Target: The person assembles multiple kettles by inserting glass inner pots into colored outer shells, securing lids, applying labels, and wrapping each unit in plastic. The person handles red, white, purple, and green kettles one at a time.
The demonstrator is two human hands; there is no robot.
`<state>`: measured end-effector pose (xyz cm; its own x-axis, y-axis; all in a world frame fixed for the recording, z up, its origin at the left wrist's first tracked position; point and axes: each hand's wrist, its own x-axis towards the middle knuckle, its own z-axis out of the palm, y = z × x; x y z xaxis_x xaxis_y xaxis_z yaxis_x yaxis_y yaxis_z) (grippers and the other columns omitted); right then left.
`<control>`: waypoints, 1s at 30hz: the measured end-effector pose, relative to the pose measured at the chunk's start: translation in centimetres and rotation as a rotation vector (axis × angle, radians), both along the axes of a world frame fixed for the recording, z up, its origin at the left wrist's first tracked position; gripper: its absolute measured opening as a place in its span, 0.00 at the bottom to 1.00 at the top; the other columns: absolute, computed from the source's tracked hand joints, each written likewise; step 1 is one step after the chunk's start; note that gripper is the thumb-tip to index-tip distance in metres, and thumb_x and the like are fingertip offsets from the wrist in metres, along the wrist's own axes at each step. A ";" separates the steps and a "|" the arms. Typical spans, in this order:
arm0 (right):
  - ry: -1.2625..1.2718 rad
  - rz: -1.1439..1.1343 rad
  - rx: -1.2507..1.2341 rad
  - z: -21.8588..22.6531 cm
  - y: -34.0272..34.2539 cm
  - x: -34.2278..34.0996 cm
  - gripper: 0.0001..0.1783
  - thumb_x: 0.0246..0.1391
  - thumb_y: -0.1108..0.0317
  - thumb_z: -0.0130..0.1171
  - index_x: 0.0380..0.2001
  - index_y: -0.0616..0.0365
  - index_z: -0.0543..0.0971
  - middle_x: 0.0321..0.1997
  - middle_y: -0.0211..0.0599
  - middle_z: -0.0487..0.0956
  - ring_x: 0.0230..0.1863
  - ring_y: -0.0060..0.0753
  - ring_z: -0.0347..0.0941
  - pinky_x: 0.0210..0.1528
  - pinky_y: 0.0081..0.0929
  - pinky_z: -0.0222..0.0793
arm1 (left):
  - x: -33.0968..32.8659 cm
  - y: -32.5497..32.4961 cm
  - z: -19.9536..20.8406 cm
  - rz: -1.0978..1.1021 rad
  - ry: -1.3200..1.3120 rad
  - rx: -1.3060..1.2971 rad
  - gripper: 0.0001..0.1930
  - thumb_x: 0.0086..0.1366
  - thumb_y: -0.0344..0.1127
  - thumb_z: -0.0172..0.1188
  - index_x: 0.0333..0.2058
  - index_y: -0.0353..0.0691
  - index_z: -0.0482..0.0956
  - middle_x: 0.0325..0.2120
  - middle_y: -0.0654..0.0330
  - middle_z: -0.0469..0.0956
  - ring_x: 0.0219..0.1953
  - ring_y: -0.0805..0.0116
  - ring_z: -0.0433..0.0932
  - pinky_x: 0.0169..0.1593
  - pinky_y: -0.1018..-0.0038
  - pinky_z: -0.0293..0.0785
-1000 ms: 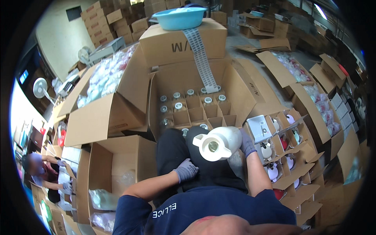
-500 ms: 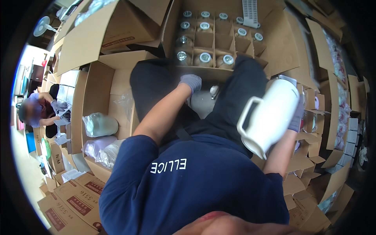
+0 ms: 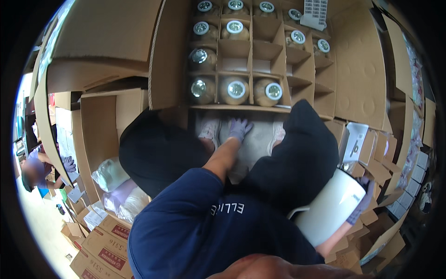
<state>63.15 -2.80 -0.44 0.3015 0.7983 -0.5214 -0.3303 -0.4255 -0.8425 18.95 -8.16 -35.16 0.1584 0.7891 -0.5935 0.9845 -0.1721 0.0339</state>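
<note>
My right hand (image 3: 364, 201), in a grey-purple glove, is closed on the side of a white jug (image 3: 331, 207). The jug tilts beside my right thigh, its handle toward my body. My gloved left hand (image 3: 239, 129) reaches down between my knees with fingers spread, over the grey floor (image 3: 253, 144) between my shoes. It holds nothing. Just beyond it stands an open carton (image 3: 241, 108) split into cells by cardboard dividers. Several rounded vessels (image 3: 266, 93) with shiny, mostly white-rimmed tops sit in its cells, while other cells hold nothing.
A printed sheet (image 3: 315, 14) lies over the carton's far right part. At left, an open box (image 3: 95, 139) holds bagged items (image 3: 110, 175); printed cartons (image 3: 104, 249) lie nearer. Small opened boxes (image 3: 378, 153) crowd the right. Another person's gloved hand (image 3: 69, 164) shows at far left.
My left hand has gone from loosely curled to spread, lower between my shoes. The jug has moved nearer my body in my right hand. The view has shifted, showing the divided carton larger.
</note>
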 end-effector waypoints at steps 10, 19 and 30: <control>-0.167 0.171 0.064 -0.6 4.2 -3.6 0.16 0.69 0.59 0.45 0.33 0.59 0.74 0.26 0.34 0.74 0.28 0.26 0.68 0.37 0.26 0.69 | -2.7 6.4 20.9 0.043 -0.399 -0.390 0.37 0.44 0.67 0.67 0.44 0.42 0.85 0.43 0.48 0.83 0.46 0.51 0.82 0.51 0.61 0.77; -0.605 0.420 0.561 3.8 5.9 -12.9 0.20 0.66 0.56 0.51 0.27 0.62 0.76 0.25 0.34 0.72 0.27 0.25 0.65 0.33 0.27 0.63 | -9.9 4.2 31.9 0.323 -0.422 1.157 0.21 0.50 0.49 0.67 0.36 0.39 0.81 0.30 0.48 0.81 0.35 0.49 0.80 0.44 0.60 0.77; -1.054 1.192 1.218 13.5 -3.2 -36.1 0.13 0.60 0.65 0.53 0.40 0.63 0.79 0.38 0.46 0.79 0.44 0.48 0.74 0.47 0.43 0.67 | -2.3 -7.1 35.5 0.805 -1.221 0.957 0.51 0.66 0.64 0.54 0.71 0.32 0.42 0.67 0.38 0.55 0.70 0.46 0.55 0.71 0.60 0.50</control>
